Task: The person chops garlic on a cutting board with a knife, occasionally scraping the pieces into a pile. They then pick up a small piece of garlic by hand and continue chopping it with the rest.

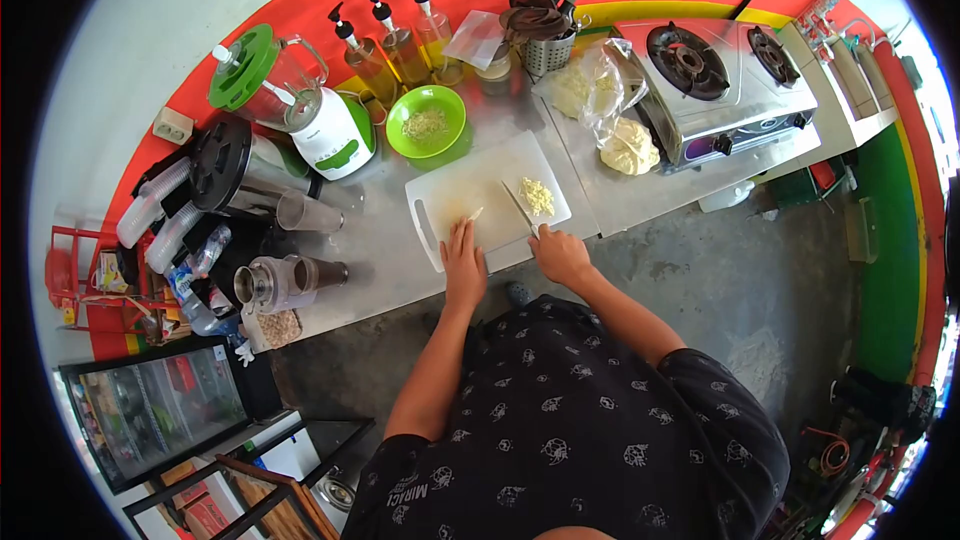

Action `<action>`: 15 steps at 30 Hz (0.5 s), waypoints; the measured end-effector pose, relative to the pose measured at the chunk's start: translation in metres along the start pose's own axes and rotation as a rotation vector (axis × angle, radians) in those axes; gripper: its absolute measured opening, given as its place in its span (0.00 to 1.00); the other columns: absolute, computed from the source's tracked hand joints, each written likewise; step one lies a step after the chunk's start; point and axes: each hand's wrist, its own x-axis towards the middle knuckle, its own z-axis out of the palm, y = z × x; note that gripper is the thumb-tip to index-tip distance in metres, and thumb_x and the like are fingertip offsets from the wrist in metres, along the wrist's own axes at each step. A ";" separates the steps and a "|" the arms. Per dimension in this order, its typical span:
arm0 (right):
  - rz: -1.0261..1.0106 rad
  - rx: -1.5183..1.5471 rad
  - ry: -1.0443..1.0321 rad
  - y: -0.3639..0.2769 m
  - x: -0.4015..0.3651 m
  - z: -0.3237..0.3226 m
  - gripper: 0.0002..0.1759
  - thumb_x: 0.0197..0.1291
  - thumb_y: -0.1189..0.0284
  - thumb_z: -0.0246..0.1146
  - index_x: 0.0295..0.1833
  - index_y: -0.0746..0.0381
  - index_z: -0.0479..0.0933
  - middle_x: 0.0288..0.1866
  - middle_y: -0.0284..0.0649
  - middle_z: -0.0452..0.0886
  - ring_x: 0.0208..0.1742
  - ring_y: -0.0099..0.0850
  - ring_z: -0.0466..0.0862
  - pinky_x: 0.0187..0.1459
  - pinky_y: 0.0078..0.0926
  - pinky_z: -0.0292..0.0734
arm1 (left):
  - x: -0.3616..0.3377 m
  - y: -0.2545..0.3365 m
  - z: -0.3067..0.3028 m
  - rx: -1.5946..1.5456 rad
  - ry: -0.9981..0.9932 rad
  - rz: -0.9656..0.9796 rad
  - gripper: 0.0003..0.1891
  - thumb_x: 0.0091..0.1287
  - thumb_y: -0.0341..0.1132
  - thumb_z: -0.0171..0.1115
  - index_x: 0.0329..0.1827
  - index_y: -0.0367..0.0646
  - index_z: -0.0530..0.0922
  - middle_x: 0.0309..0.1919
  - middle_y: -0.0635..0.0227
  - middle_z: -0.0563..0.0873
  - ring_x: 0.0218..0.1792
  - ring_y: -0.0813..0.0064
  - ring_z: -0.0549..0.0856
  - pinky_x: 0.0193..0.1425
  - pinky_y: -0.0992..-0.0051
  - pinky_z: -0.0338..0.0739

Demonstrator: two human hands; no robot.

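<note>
A white cutting board (460, 175) lies on the steel counter. My right hand (560, 254) is wrapped round the handle of a knife (517, 204), whose blade rests beside a small heap of chopped pale pieces (537, 197) on the board's right part. My left hand (463, 255) lies at the board's near edge, its fingertips by a small pale piece (476, 213); the fingers look close together, and whether they grip the piece is too small to tell. Behind the board stands a green bowl (455, 112) with shredded pale bits inside.
A blender (335, 130), oil bottles (402, 48) and a utensil holder (549, 55) stand along the wall. Plastic bags (628, 148) lie right of the board, near a gas stove (720, 110). A clear cup (305, 212) and a metal-topped container (262, 283) are at left.
</note>
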 end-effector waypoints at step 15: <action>0.036 0.106 0.040 0.010 0.008 -0.008 0.22 0.73 0.56 0.56 0.46 0.67 0.74 0.39 0.63 0.85 0.43 0.65 0.85 0.47 0.61 0.79 | 0.005 0.001 -0.028 0.029 0.194 -0.129 0.11 0.70 0.28 0.61 0.54 0.40 0.79 0.48 0.59 0.82 0.55 0.53 0.79 0.61 0.56 0.72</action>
